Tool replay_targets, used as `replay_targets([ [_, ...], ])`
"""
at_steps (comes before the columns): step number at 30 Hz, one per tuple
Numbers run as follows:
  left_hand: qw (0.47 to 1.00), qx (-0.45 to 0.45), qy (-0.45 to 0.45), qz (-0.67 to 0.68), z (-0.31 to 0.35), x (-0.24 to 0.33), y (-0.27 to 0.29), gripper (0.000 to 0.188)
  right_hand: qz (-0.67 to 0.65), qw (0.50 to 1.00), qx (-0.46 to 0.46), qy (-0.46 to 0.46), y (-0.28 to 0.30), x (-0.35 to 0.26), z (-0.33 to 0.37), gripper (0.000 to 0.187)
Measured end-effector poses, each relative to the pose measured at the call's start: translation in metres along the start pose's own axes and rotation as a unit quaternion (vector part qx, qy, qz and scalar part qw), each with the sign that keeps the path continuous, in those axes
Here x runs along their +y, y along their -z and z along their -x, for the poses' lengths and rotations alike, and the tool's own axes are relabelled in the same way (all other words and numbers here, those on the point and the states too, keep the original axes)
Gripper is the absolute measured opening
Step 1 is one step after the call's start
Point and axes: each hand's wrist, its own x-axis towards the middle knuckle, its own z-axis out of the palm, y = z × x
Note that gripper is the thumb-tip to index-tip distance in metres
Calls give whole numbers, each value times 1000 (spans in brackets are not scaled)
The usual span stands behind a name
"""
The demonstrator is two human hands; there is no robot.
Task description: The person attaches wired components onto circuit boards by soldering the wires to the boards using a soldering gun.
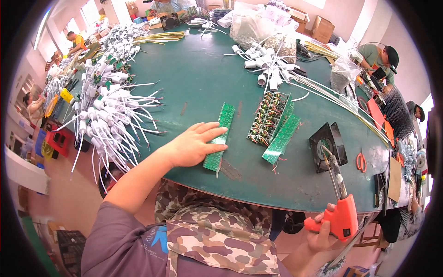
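Note:
My left hand (pixel 194 145) lies with fingers spread on a long green circuit board strip (pixel 212 161), near the table's front edge. The palm covers part of the strip's left side. In my right hand (pixel 321 234) is a red soldering gun (pixel 340 217), fingers wrapped round its grip. Its metal tip points up and away, over a black square fan (pixel 327 147). Between the hands stands a block of boards packed with components (pixel 267 117). Several green board strips (pixel 282 141) lean against its right side, with thin red wires at their near end.
White tubular housings with wires (pixel 110 111) are heaped at the left. More white housings (pixel 265 64) and plastic bags (pixel 251 27) sit at the far side. Orange scissors (pixel 361 162) lie right of the fan. A co-worker (pixel 378 60) bends over the far right.

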Motion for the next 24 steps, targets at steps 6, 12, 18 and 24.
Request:
replay_targets([
  [6,999,47,2,14,-26,23,-32,37,-17,999,29,1,-11,0,-3,42],
  [12,992,120,28,-10,-29,39,-42,43,-11,1000,8,-21,-8,1,-3,48],
  [18,999,17,-11,34,-28,34,-24,50,-25,999,11,-35,-13,1,-5,45],
  [24,999,-22,3,39,-27,35,-15,47,-35,999,-6,-36,-9,9,-4,42],
])
